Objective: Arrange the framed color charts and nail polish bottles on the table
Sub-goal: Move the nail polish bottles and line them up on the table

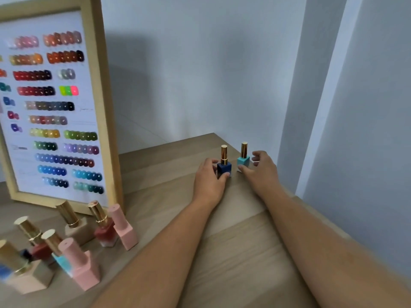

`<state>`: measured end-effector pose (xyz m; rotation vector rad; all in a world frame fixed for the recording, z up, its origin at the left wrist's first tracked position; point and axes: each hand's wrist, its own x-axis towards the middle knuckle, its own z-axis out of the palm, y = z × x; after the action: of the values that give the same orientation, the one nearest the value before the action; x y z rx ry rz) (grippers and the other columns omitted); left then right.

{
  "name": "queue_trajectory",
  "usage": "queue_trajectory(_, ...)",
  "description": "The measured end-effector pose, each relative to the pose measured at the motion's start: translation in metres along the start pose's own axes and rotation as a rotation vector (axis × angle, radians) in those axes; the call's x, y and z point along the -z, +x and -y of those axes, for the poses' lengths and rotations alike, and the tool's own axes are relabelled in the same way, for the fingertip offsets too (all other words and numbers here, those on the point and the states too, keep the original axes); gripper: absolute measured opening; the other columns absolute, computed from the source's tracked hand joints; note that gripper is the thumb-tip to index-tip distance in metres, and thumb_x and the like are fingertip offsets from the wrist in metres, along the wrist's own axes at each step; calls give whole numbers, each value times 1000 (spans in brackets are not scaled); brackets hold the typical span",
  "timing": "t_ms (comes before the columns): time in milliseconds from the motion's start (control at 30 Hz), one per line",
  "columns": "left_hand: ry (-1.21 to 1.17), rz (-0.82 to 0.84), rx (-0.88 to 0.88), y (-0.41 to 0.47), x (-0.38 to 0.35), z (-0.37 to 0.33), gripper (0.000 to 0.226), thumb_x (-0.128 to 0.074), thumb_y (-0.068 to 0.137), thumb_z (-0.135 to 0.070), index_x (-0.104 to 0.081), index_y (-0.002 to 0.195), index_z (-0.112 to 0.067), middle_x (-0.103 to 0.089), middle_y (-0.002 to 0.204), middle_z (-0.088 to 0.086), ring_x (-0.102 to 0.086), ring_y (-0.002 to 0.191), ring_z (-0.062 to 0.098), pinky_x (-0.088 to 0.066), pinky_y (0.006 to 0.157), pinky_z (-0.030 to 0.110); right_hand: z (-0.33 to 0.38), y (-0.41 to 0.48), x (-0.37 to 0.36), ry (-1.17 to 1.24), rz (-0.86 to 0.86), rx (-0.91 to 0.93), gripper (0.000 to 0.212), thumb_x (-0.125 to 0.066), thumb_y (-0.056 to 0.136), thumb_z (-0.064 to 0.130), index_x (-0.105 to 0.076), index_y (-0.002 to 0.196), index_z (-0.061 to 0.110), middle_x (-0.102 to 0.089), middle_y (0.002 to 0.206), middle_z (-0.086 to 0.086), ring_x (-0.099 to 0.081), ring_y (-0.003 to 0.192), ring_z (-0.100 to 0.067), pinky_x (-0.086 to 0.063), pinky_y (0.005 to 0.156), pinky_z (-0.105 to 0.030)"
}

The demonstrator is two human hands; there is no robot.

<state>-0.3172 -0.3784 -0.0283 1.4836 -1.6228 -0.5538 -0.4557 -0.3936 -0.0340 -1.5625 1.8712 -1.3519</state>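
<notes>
A dark blue nail polish bottle [224, 167] with a gold cap stands near the table's far right corner. My left hand [209, 181] grips its base between thumb and fingers. Just to its right stands a turquoise bottle [243, 160] with a gold cap. My right hand [260, 170] is beside it, thumb touching its base, the other fingers spread apart behind it. A wooden-framed color chart [97, 103] stands upright at the left, showing rows of colored swatches.
Several bottles cluster at the lower left in front of the chart: two pink ones [124, 227] [81, 267], a red one [103, 230], beige ones [75, 225]. The wooden table [233, 252] meets a pale wall [200, 74] behind and at the right.
</notes>
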Motion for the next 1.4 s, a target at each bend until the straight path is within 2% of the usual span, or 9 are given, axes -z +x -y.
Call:
queue_trajectory(133,41,-10,-13,-33,19,3,42,-66,81,-27,-48,119,-24,-52,111,-6,-48,97,6,-41,84,20,0,-18,8,-6,-80,49,39,-68,79,25,-48,112,17,-55,109,-4,-50,96,-15,-40,79,-26)
queue_trajectory(300,107,62,-150,-98,67,16,30,-63,83,-30,-47,109,-35,-50,99,-17,-49,91,-3,-43,79,14,12,-53,11,-60,-167,243,20,-66,78,18,-51,92,16,-54,91,-2,-50,86,-19,-39,73,-28)
queue_trajectory(500,223,-6,-250,-170,143,32,24,-63,82,-29,-49,96,-42,-54,87,-20,-51,87,-7,-43,72,9,50,-116,-11,24,38,431,20,-69,74,13,-53,85,18,-54,81,2,-50,74,-13,-38,65,-22)
queue_trajectory(633,275,-150,-195,-193,191,46,19,-63,82,-27,-49,85,-39,-55,82,-19,-52,83,-9,-44,70,8,75,-145,-34,63,221,412,18,-68,76,20,-56,90,21,-55,82,8,-52,77,-9,-37,63,-15)
queue_trajectory(767,180,-318,-63,-208,221,62,21,-70,78,-26,-50,77,-33,-58,71,-10,-55,69,1,-46,58,15,94,-171,-56,92,338,426,20,-68,77,25,-56,93,24,-56,86,11,-53,81,-5,-37,63,-13)
queue_trajectory(967,246,-261,131,-206,223,72,37,-71,70,-50,-44,88,-31,-56,82,-9,-54,71,6,-39,58,14,113,-194,-80,132,430,408,30,-71,72,40,-54,94,31,-57,89,14,-53,82,-2,-37,63,-14)
queue_trajectory(1133,537,-229,45,-195,216,70,52,-57,69,-70,-46,95,-27,-45,76,-15,-48,68,3,-39,60,20,120,-197,-93,84,451,360,29,-74,70,41,-57,91,29,-60,83,14,-56,76,0,-39,60,-14)
queue_trajectory(1267,577,-240,45,-186,212,68,48,-55,73,-68,-53,94,-24,-52,73,-13,-48,62,0,-36,54,17,121,-195,-96,63,426,336,23,-72,73,38,-60,85,23,-60,77,11,-57,74,-8,-42,61,-20)
queue_trajectory(1400,509,-263,105,-182,209,70,35,-60,78,-53,-56,93,-22,-56,76,-11,-54,68,5,-43,60,20,118,-188,-93,69,430,322,19,-71,75,32,-63,86,18,-64,79,4,-59,76,-14,-42,61,-21)
